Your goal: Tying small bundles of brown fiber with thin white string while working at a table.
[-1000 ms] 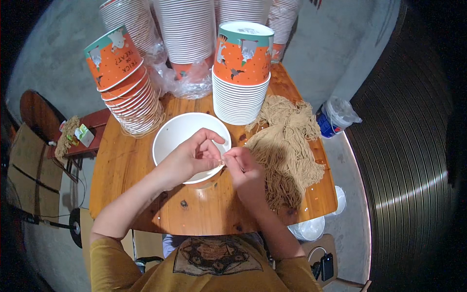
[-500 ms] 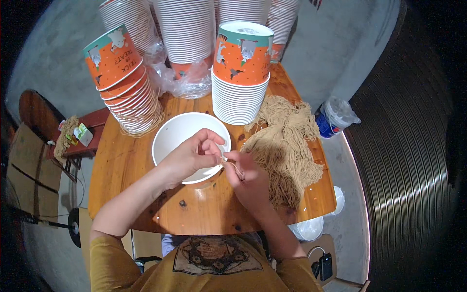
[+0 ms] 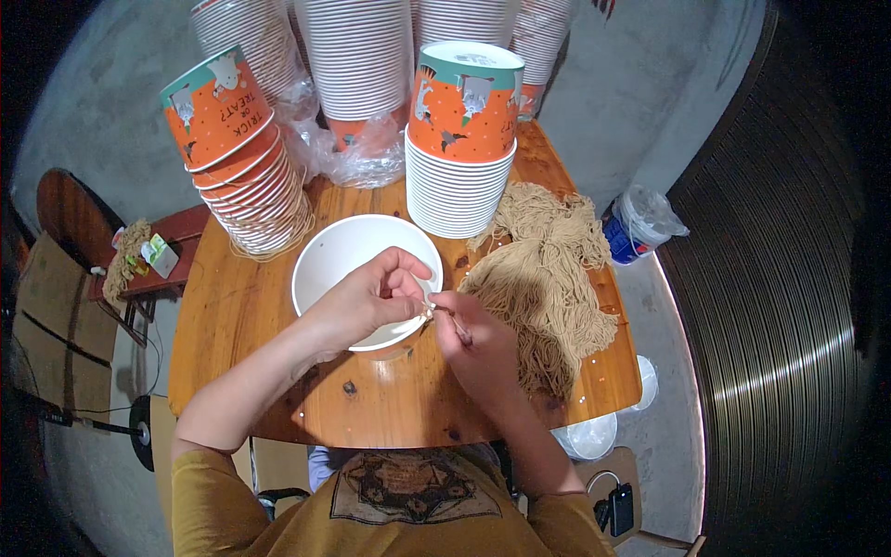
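Note:
A white-lined paper bucket (image 3: 320,255) stands on the table in front of me, its mouth tilted up toward me and a little orange showing below its rim. My left hand (image 3: 376,295) reaches over the mouth, thumb and index finger pinching a thin tan cord (image 3: 430,309) by the bucket's right rim. Against those fingertips, my right hand (image 3: 475,348) is closed on the same cord, its fingers curled. The exact shape of the cord between the fingertips is too small to make out. Beside my right hand lies a large heap of tan cords (image 3: 534,288).
An upside-down stack of orange buckets (image 3: 461,181) stands behind the bucket. A leaning stack with cord handles (image 3: 232,153) is at the left. Plastic-wrapped bucket stacks (image 3: 357,56) fill the back of the wooden table (image 3: 232,343). A blue-and-white pail (image 3: 636,223) sits off its right edge.
My right hand has turned slightly and its fingers have closed in on the cord, which loops out less than before. My left hand has stayed nearly still.

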Available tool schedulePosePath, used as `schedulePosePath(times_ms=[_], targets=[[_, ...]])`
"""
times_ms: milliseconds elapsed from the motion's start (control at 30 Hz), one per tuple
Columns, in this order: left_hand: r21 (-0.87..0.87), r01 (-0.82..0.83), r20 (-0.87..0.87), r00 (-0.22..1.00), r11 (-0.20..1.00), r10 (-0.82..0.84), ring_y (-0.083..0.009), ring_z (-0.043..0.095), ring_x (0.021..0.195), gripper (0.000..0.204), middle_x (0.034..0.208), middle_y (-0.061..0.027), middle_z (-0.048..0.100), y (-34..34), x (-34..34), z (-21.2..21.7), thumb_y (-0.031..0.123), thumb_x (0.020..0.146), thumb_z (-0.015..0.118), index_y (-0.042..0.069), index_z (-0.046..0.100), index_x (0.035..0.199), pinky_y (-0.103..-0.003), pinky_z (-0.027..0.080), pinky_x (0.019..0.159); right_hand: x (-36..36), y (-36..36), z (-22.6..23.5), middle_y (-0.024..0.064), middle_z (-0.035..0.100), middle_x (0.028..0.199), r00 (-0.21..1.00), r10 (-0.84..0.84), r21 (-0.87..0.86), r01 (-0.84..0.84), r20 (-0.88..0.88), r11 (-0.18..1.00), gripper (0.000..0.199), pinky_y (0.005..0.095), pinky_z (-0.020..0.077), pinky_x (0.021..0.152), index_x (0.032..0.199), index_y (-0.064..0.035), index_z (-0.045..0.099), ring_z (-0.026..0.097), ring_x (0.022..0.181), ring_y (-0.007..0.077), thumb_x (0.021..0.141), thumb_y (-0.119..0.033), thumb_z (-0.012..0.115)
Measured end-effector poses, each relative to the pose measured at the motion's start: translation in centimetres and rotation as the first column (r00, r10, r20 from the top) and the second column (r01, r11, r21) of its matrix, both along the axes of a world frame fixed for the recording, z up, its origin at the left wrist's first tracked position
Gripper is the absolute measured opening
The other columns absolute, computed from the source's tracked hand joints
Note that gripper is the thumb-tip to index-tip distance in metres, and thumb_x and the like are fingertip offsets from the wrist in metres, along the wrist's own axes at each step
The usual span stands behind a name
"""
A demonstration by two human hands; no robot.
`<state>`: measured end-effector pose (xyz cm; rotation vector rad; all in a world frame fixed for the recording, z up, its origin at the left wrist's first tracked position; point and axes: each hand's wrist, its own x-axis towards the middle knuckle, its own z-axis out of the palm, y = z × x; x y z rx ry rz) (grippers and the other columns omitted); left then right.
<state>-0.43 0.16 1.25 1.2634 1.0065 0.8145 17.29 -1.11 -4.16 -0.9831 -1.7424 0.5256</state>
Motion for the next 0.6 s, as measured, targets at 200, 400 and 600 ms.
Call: schedulePosePath(times_ms=[200,400,600], targets=[[-0.054,0.012,0.069,0.998,0.998,-0.009,-0.006,0.055,0.081,0.031,0.088,0.0005,0.058,0.15,-0.41,-0.3,-0.001,0.084,0.062,0.004,0.048,0.112,-0.019,0.044,0.078,0.44,-0.08,0.04,0.0003,0.05,0.059,0.997,0.032,-0.051,-0.028,0.073,0.998,0.019,0.0235,0.0397,0.049,0.102,-0.0085,0.06,0.045,0.05,0.0058,0.084,-0.004,0.065],[-0.096,0.027,0.089,0.996,0.995,-0.019,-0.0072,0.056,0.084,0.032,0.089,-0.0003,0.057,0.14,-0.46,-0.03,-0.002,0.084,0.061,0.004,0.048,0.112,-0.02,0.045,0.079,0.4,-0.1,-0.34,-0.0015,0.047,0.057,0.999,0.048,-0.062,-0.048,0.0,0.997,0.018,0.0228,0.038,0.047,0.101,-0.0082,0.06,0.043,0.048,0.0053,0.084,-0.005,0.066],[-0.026,0.018,0.059,0.998,1.0,-0.016,-0.0053,0.054,0.081,0.03,0.088,0.0018,0.056,-0.08,-0.25,-0.31,0.001,0.084,0.063,0.006,0.049,0.11,-0.019,0.044,0.076,0.18,0.0,0.06,0.0003,0.053,0.061,0.999,0.04,0.039,-0.041,0.036,0.998,0.019,0.0234,0.0393,0.048,0.101,-0.0082,0.06,0.046,0.05,0.0057,0.084,-0.006,0.066]])
